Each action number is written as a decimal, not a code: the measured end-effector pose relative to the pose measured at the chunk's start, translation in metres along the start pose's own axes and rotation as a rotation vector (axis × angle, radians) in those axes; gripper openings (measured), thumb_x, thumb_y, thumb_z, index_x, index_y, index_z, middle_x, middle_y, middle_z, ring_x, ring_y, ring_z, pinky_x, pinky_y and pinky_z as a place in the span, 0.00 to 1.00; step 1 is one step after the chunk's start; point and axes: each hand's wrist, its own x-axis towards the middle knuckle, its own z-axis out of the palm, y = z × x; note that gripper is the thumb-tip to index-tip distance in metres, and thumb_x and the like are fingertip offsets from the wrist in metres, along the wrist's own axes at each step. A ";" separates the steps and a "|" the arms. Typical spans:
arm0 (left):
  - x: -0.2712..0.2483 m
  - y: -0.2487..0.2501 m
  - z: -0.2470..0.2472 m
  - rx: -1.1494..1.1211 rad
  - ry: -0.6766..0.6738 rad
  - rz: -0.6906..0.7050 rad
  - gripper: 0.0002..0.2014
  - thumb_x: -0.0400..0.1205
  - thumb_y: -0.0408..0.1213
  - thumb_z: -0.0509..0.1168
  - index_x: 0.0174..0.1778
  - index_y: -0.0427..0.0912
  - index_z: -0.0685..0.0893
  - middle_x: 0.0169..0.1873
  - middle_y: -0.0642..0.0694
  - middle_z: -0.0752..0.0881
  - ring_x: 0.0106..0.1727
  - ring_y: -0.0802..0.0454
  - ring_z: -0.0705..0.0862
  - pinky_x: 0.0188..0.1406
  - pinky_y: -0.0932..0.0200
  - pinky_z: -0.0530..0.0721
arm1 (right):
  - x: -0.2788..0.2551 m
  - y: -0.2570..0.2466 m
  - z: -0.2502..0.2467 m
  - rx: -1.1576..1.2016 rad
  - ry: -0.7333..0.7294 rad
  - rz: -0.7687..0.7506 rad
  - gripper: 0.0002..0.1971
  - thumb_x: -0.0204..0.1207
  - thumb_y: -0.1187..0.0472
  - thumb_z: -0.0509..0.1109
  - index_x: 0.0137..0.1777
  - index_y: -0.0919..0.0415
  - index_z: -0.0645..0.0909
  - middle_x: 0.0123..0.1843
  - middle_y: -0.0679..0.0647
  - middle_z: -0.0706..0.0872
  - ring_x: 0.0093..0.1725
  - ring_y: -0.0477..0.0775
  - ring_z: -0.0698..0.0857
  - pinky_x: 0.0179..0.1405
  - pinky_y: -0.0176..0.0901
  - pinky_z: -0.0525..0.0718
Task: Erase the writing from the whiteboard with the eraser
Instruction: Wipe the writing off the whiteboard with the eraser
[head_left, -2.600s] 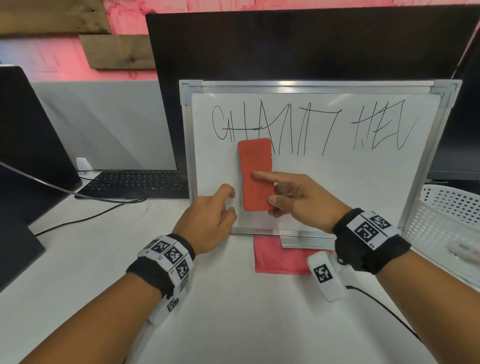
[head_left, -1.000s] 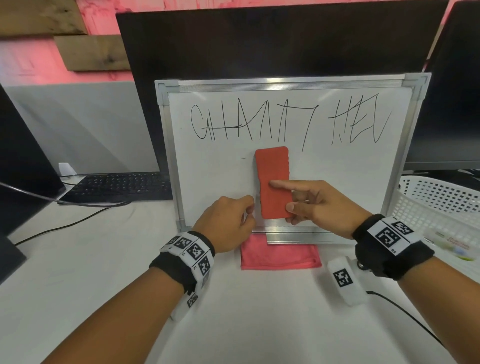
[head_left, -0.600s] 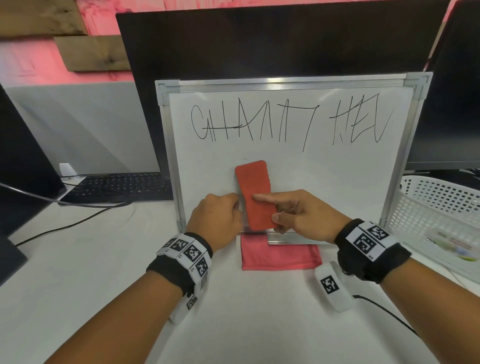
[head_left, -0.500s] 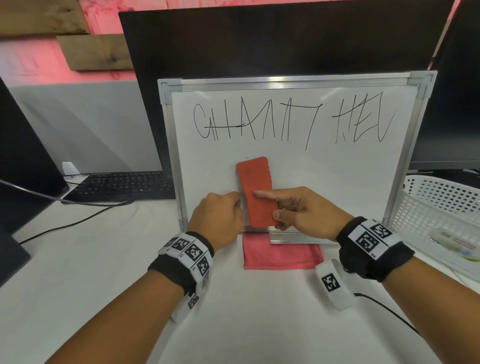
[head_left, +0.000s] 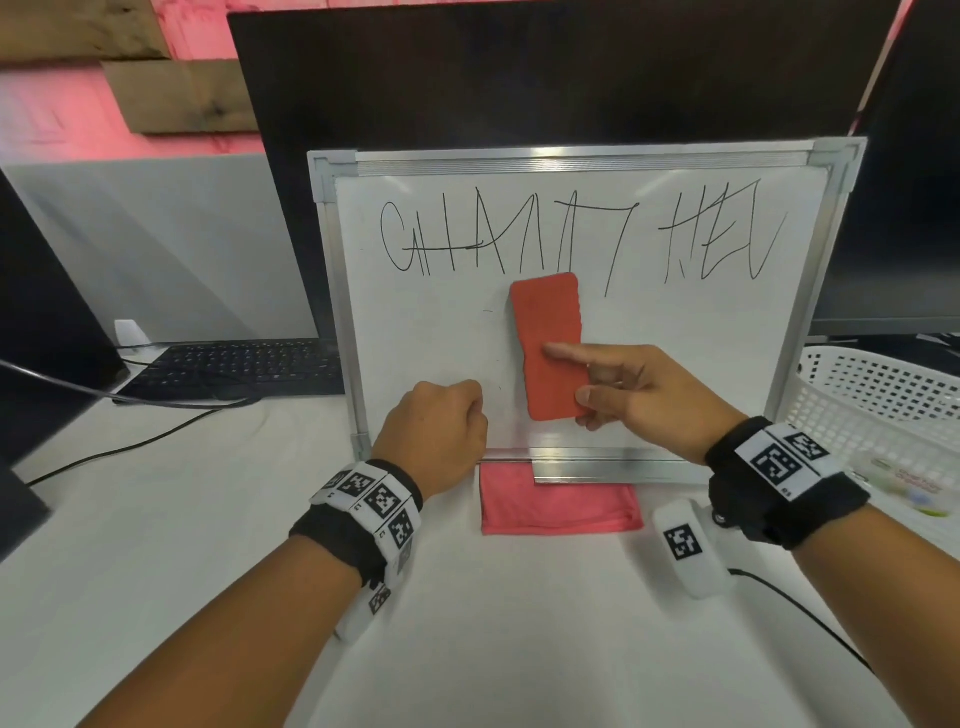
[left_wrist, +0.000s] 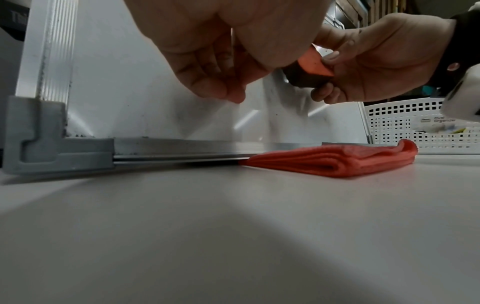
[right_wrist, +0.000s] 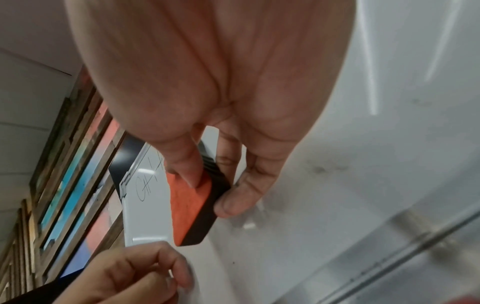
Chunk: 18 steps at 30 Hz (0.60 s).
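Just below the black scrawled writing on the white aluminium-framed whiteboard, the right hand pinched the orange rectangular felt eraser by its lower end, the left hand curled empty beside it, so erasing well probably meant pressing flat and sweeping upward across the strokes.

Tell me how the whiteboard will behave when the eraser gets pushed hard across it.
The whiteboard leans back on the monitor, so a hard push probably won't tip it. Its bottom edge sits on the smooth table with a folded cloth apparently tucked under part, so sideways strokes might slide it. Its metal frame suggests it stays stiff under the eraser.
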 end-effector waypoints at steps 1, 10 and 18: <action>0.000 0.000 0.000 0.008 -0.011 0.006 0.09 0.84 0.37 0.59 0.45 0.43 0.85 0.30 0.46 0.85 0.31 0.44 0.83 0.33 0.47 0.88 | -0.001 0.000 -0.001 0.000 0.001 -0.001 0.28 0.84 0.76 0.66 0.74 0.45 0.82 0.40 0.62 0.84 0.40 0.56 0.87 0.53 0.51 0.91; 0.005 0.016 0.009 -0.001 -0.071 0.065 0.14 0.81 0.44 0.54 0.45 0.46 0.84 0.32 0.46 0.87 0.32 0.43 0.84 0.34 0.46 0.88 | -0.015 0.009 -0.021 0.030 0.042 0.028 0.27 0.83 0.76 0.66 0.74 0.47 0.83 0.41 0.60 0.87 0.41 0.57 0.88 0.49 0.46 0.90; 0.012 0.032 0.021 -0.012 -0.121 0.119 0.14 0.77 0.45 0.52 0.42 0.46 0.83 0.29 0.47 0.84 0.32 0.44 0.83 0.34 0.47 0.86 | -0.029 0.015 -0.038 0.042 0.024 0.051 0.27 0.83 0.76 0.67 0.74 0.47 0.83 0.42 0.59 0.89 0.42 0.61 0.87 0.51 0.47 0.91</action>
